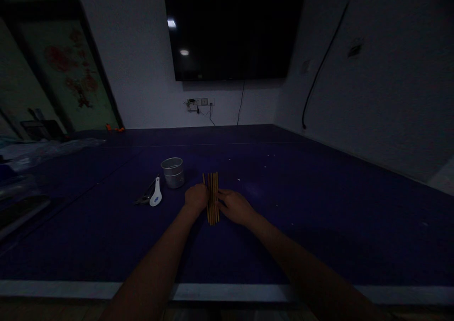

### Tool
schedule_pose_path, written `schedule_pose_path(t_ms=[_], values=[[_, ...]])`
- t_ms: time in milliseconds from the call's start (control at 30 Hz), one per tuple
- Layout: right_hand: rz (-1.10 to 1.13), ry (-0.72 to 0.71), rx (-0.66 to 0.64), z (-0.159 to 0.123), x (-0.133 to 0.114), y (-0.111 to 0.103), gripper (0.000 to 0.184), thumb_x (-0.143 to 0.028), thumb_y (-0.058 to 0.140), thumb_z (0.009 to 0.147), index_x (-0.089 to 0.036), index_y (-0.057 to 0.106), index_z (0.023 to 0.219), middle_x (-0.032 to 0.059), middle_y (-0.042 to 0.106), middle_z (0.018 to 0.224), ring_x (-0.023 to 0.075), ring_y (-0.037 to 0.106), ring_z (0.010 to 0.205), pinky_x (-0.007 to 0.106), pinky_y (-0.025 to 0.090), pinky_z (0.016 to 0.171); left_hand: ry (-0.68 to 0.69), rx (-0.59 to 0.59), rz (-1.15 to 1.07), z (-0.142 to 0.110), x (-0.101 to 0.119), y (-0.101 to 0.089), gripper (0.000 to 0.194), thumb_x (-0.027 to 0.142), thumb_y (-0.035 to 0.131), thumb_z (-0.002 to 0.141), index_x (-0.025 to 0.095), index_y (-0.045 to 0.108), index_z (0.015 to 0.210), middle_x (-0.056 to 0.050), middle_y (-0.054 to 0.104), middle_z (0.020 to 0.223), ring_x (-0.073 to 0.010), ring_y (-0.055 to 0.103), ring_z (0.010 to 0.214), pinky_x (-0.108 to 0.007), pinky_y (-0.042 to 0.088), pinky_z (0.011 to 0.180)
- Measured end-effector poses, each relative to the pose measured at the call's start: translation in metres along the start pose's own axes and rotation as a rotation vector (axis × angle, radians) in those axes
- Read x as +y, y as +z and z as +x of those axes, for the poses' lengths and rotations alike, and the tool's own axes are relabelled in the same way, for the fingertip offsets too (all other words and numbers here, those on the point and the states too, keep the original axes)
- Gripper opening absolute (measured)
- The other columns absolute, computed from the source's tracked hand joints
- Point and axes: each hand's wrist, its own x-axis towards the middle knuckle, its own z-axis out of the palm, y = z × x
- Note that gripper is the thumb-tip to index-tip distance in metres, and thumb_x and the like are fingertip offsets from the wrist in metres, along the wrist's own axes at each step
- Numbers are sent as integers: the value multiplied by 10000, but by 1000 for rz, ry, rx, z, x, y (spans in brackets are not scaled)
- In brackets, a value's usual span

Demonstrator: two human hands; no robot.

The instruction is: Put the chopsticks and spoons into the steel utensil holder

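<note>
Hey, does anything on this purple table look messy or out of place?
Yes, slightly: small white scraps are scattered across the purple surface, right of the sticks. They look like stray litter, though too small to identify. One stick at the bundle's left also leans away from the others.

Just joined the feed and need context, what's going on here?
A person has both bare hands on a bundle of thin yellowish-brown sticks on a dark purple tabletop. The left hand is at one side of the bundle, the right hand at the other. The sticks lie roughly side by side, pointing away from the person. To the left stand a silvery cylindrical cup and, nearer, a white spoon with a blue mark, beside a dark tool too dim to identify.
</note>
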Motion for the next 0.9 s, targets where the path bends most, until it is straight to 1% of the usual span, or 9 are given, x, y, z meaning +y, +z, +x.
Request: schedule_pose_path(t_ms=[133,367,500,667,767,900], values=[[-4,14,-4,1,0,2,289,-260,433,895,-206,588,1133,80,607,1164,194,547,1111,309,394,936,-42,27,-13,-1,1,0,398,312,310,908,120,631,1045,-165,674,1000,-244,640,976,-322,505,800],[-7,2,7,0,0,1,273,-254,423,901,-208,612,1093,79,599,1179,195,548,1107,304,393,927,-42,0,-17,1,1,0,371,255,330,893,103,621,1066,-168,674,995,-245,634,986,-312,495,800],[17,14,4,0,1,2,275,-250,420,903,-210,618,1090,75,620,1134,191,562,1079,300,395,916,-52,11,-54,2,1,-2,392,268,292,904,117,627,1043,-144,681,980,-231,642,962,-292,497,769],[66,19,24,2,3,4,269,-219,425,897,-191,621,1078,78,631,1102,179,575,1045,286,395,903,19,70,-167,1,6,-2,396,326,293,908,156,640,992,-113,686,975,-205,648,925,-268,485,752],[104,32,25,3,5,5,270,-198,431,885,-177,631,1066,84,640,1078,180,582,1025,288,395,900,74,61,-165,-1,11,-1,399,339,291,908,169,646,976,-107,683,988,-202,648,912,-271,482,743],[135,24,50,4,6,5,276,-183,452,866,-172,630,1076,90,643,1069,186,585,1012,293,403,892,90,26,-107,-3,15,0,405,353,303,905,158,648,989,-119,682,976,-212,644,926,-282,481,762]])
